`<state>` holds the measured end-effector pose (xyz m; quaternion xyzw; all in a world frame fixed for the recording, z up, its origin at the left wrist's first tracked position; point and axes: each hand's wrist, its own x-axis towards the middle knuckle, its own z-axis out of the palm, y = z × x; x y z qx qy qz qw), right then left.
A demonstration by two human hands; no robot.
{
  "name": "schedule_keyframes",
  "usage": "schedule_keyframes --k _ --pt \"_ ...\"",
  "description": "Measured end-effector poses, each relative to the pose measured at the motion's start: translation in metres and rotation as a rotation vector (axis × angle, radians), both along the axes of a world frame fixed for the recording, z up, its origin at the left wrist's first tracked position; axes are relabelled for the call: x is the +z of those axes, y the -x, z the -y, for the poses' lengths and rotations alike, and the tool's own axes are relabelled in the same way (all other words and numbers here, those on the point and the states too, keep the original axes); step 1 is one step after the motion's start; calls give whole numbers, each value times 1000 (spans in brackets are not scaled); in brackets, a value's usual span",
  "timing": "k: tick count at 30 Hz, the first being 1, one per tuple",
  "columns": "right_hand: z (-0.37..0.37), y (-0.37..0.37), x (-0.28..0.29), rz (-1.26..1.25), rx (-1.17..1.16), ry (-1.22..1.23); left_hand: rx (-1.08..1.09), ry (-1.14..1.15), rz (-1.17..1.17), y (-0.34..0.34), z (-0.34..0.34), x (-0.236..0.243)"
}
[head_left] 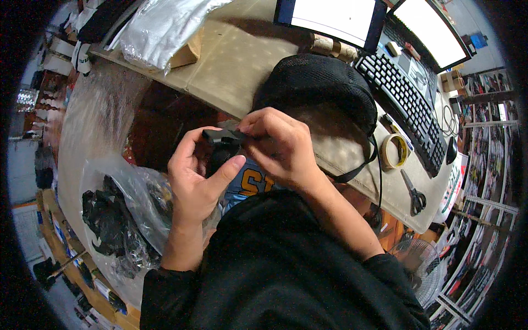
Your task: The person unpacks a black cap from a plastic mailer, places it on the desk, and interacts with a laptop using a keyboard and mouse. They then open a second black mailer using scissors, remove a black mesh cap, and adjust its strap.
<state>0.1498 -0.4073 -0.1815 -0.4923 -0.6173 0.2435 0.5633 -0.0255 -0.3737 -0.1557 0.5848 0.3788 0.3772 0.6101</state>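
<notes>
A small black object [223, 144], with a flat, slightly glossy top and a rounded dark part below, is held over my lap near the table's front edge. I cannot make out its exact kind. My left hand [193, 173] wraps round it from the left, thumb along its near side. With bent fingers, my right hand [283, 144] pinches at its right end; the fingertips are partly hidden. Just beyond the right hand, a black mesh cap [319, 82] lies on the table, its strap hanging over the front edge.
On the table [231, 60] are a keyboard [401, 110], a tape roll [395, 151], scissors [415, 198], a mouse [451, 151] and a monitor [335, 19]. Clear plastic [162, 27] lies far left. A plastic bag [124, 214] with black contents sits left; a fan [418, 264] stands lower right.
</notes>
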Motion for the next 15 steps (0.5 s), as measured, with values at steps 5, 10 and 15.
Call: schedule_keyframes --k 5,10,15 --pt "6 -1 1 124 -26 -23 24 -92 -116 2 -1 1" --pt "7 2 -2 -14 -138 20 31 -161 -89 -2 -2 6" --pt "9 -4 3 -55 -190 134 14 -189 -96 2 -5 -2"
